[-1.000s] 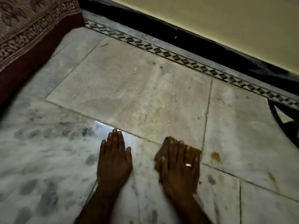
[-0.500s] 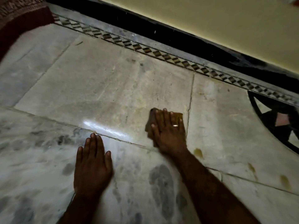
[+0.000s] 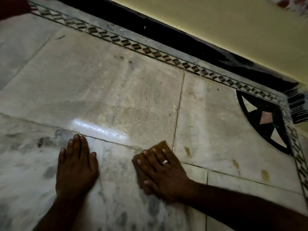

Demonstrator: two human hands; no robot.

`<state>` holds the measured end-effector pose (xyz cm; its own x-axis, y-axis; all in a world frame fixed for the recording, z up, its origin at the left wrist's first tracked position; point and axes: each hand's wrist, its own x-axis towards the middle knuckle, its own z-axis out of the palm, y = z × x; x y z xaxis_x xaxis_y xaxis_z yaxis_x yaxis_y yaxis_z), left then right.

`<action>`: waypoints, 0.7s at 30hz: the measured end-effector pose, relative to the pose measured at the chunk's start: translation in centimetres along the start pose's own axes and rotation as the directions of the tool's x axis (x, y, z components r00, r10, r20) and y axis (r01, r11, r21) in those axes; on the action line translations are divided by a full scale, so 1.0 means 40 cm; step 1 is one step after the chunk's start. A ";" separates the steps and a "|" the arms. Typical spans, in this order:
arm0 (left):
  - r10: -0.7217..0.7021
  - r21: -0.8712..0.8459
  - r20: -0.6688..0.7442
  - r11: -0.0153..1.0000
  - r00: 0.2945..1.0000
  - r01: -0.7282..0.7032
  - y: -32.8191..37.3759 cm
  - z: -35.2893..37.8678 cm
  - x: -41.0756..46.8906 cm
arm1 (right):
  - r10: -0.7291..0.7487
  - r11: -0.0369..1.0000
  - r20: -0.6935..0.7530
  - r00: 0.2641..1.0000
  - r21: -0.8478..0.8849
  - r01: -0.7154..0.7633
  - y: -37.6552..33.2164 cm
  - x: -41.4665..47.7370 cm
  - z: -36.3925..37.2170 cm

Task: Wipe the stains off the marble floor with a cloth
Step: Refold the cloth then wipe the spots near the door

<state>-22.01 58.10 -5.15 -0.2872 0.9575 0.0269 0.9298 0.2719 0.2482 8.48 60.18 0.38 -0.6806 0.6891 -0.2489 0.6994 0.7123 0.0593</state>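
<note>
My right hand (image 3: 164, 174) lies flat, fingers straight, pressing a small brown cloth (image 3: 162, 145) onto the marble floor (image 3: 108, 90) where two slab joints meet. The cloth shows only at the fingertips and along the hand's left edge. A ring sits on one finger. My left hand (image 3: 75, 165) rests palm down on the grey-veined slab, fingers straight, holding nothing. Yellow-brown stains lie to the right of the cloth: one (image 3: 188, 151) close by, another (image 3: 235, 164) further off, and a third (image 3: 265, 175) near the border.
A diamond-patterned inlay border (image 3: 150, 52) runs along a black skirting (image 3: 183, 40) under a yellow wall (image 3: 233, 30). A black fan-shaped inlay (image 3: 265, 120) fills the right corner. A dark red cloth edge (image 3: 13, 7) shows at top left.
My right hand has drawn the cloth back toward me, from the beige slab to the slab joint. The view has shifted right, and the left hand stays planted on the floor.
</note>
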 end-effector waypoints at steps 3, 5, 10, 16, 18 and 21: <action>0.001 0.000 -0.010 1.000 1.000 -0.001 -0.002 0.004 -0.003 | 0.020 0.998 -0.040 0.999 0.065 -0.017 -0.007 0.095 -0.004; 0.002 -0.002 -0.015 1.000 1.000 -0.002 -0.002 0.006 -0.004 | 0.098 0.989 -0.061 0.993 0.119 -0.090 0.003 0.140 -0.002; 0.035 0.046 0.001 0.998 0.999 -0.035 -0.007 0.010 -0.008 | 0.320 0.939 -0.047 0.946 0.152 -0.310 0.144 0.099 0.031; -0.051 0.037 0.026 0.998 0.998 0.050 0.058 0.010 -0.112 | 0.556 0.821 0.004 0.831 0.151 -0.550 0.224 -0.132 0.112; -0.055 0.036 0.047 0.998 0.997 0.053 0.106 0.014 -0.156 | 0.573 0.807 0.008 0.820 0.171 -0.566 0.162 -0.218 0.132; -0.036 0.040 0.095 0.999 0.995 0.032 0.173 0.031 -0.188 | 0.489 0.864 -0.054 0.871 0.169 -0.475 0.031 -0.268 0.138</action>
<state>-13.12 52.90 -4.85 -0.2970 0.9520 -0.0742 0.9286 0.3061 0.2099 17.86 52.95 -2.23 -0.2623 0.9554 -0.1359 0.9641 0.2656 0.0062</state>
